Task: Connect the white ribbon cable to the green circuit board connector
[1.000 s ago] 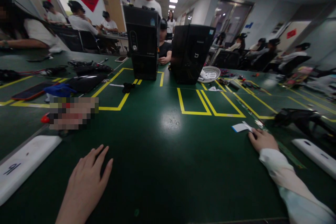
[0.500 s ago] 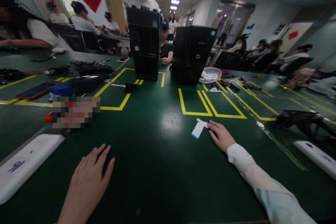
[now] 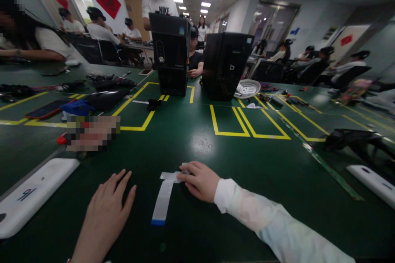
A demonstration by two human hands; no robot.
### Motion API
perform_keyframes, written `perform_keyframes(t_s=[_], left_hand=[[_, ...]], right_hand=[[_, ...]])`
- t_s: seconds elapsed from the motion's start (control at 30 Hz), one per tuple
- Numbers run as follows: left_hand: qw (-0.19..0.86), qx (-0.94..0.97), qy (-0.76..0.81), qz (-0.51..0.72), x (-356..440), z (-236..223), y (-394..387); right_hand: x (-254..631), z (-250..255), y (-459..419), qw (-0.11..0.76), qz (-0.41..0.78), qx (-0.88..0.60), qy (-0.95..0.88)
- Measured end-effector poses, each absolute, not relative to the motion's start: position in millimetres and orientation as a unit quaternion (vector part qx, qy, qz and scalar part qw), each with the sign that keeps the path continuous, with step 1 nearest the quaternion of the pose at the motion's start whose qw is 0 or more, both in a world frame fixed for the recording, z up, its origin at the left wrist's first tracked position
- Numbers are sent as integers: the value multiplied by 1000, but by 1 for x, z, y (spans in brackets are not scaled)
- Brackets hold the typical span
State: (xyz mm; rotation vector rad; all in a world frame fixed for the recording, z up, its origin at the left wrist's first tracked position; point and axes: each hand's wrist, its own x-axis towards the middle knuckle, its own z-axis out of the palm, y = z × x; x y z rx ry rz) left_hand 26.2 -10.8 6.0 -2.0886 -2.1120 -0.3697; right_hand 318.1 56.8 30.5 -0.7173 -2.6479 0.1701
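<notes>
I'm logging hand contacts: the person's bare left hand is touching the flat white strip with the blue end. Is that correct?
Not the left hand: the head view shows the person's bare right hand touching the flat white strip with the blue end.

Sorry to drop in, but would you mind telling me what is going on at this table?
The person's right hand holds a flat white strip by its far end, with the blue-tipped end toward the person. The left hand is open nearby, holding nothing that shows. Both hands are over the green table, and two black computer towers stand farther back. Whether the strip lies flat is hard to tell.
</notes>
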Motion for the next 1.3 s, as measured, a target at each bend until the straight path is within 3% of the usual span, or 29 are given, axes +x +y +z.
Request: perform_keyframes(t_s=[0.43, 0.57, 0.77, 1.0, 1.1, 1.3], left_hand=[[88, -701, -698, -121, 27, 6, -10], [85, -697, -702, -120, 27, 6, -10], [68, -700, -702, -114, 23, 3, -9], [56, -699, -705, -106, 20, 2, -8], [60, -699, -704, -110, 21, 5, -9], [73, -703, -699, -106, 24, 6, -9]], right_hand=[[299, 36, 31, 141, 96, -214, -962], [316, 34, 41, 161, 73, -232, -956], [415, 21, 105, 209, -69, -490, -843], [597, 6, 127, 201, -102, -876, -427], [646, 2, 113, 236, -98, -910, -327], [670, -4, 106, 247, -96, -913, -309]])
